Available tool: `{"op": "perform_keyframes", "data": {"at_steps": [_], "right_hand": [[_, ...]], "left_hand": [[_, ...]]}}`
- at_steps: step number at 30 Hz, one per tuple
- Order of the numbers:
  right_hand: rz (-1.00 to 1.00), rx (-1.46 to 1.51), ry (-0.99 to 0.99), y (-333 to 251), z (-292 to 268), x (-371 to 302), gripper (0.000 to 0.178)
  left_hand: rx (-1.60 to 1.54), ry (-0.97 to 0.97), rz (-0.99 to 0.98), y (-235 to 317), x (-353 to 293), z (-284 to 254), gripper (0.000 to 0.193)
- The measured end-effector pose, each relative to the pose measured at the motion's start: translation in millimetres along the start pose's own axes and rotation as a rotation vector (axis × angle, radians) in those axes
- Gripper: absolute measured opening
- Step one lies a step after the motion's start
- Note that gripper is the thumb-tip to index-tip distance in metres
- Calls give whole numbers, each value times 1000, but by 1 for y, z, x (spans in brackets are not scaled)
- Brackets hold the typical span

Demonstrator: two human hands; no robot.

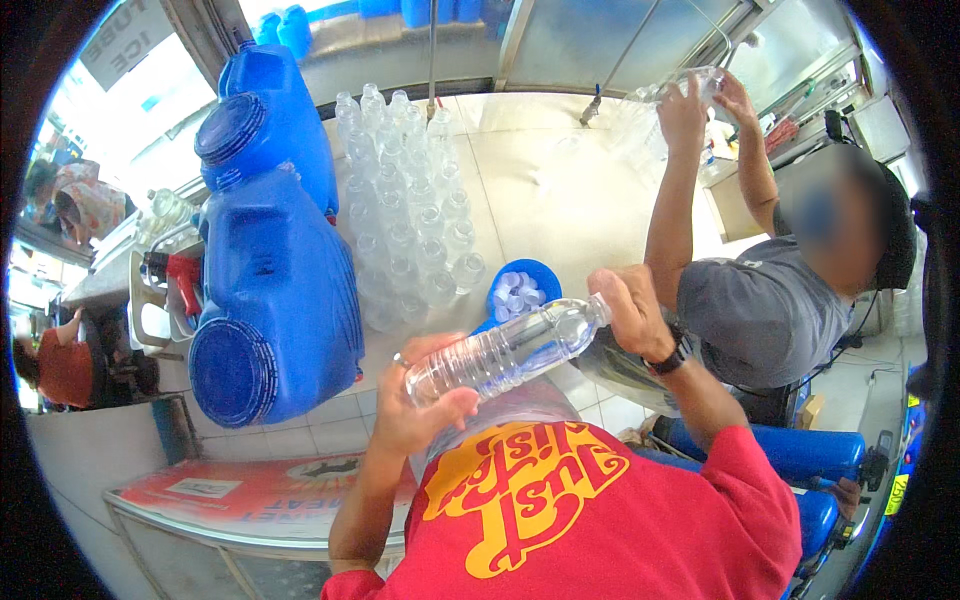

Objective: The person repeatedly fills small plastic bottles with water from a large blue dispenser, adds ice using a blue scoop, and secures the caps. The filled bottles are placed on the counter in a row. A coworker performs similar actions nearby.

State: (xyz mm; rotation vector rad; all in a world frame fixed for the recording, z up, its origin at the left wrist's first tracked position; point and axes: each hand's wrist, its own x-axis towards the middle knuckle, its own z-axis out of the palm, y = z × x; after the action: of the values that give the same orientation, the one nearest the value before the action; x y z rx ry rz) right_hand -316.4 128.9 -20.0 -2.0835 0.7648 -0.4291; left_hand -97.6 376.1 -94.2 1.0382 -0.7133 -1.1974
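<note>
Gap btwn btls point(408, 215) & co-wkr point(760, 305)

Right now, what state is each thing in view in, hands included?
Clear bottle: held slanting, neck toward the right; whether capped, hidden.
Left hand: gripping the bottle's base end.
Right hand: closed at its neck.
Bottle cluster: standing upright, close together.
Blue bowl: holding white caps.
Blue jugs: round lids on.
Co-worker's hands: raised, holding clear plastic.
</note>
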Motion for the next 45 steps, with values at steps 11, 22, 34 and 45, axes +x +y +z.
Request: {"op": "perform_keyframes", "data": {"at_steps": [11,22,34,45], "right_hand": [[137,201,-109,-12,-6,33,48],[-245,-772,329,19,10,182,41],[-205,-709,83,158,107,263,48],[17,-563,-595,195,119,57,25]], "left_hand": [[1077,-44,928,7,34,1,60],[1090,415,370,-47,55,-9,78],[934,386,-116,-114,139,9,71],[1226,386,102,-144,144,5,44]]}}
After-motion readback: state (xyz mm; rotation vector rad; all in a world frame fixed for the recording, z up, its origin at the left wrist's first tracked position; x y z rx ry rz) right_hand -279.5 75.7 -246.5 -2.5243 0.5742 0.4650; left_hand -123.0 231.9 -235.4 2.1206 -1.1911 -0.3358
